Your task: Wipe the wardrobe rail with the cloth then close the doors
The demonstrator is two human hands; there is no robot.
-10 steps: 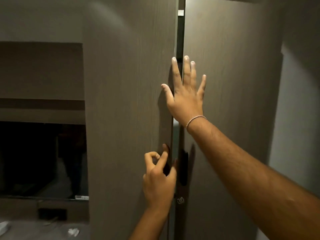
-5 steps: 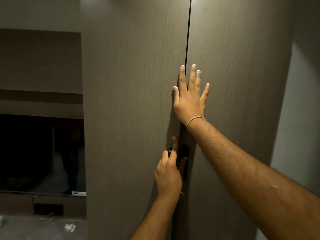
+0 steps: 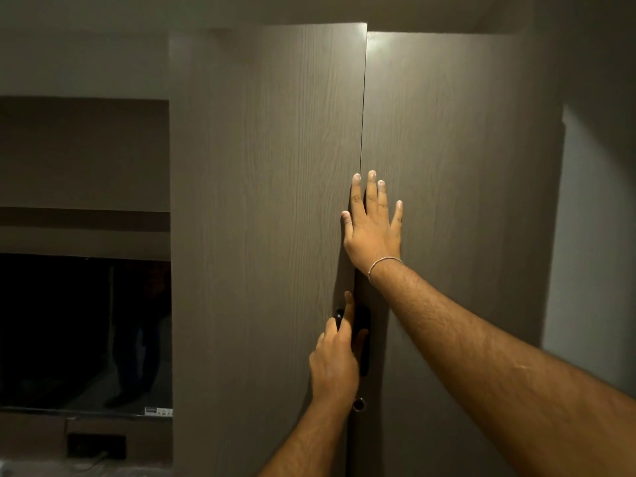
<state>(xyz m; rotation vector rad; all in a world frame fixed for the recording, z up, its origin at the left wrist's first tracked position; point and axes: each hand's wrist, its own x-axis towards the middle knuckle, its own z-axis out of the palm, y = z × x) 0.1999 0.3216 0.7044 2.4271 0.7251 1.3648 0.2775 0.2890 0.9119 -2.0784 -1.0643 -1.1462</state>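
Two tall grey-brown wood-grain wardrobe doors fill the middle: the left door (image 3: 268, 218) and the right door (image 3: 457, 201) meet with only a thin dark seam between them. My right hand (image 3: 373, 228) lies flat on the seam, fingers spread, a thin bracelet on the wrist. Lower down, my left hand (image 3: 335, 359) rests against the black handles (image 3: 363, 333), forefinger pointing up along the left door's edge. A round keyhole (image 3: 358, 404) sits below the handles. The rail is hidden behind the doors, and no cloth is in view.
A dark television screen (image 3: 82, 332) sits in a recess left of the wardrobe, with a shelf and a small dark box (image 3: 96, 445) beneath it. A pale wall (image 3: 595, 235) stands to the right of the wardrobe.
The gap between the doors has closed to a thin seam. My left hand went from pinching the left door's edge to resting on the handles. The view tilted upward.
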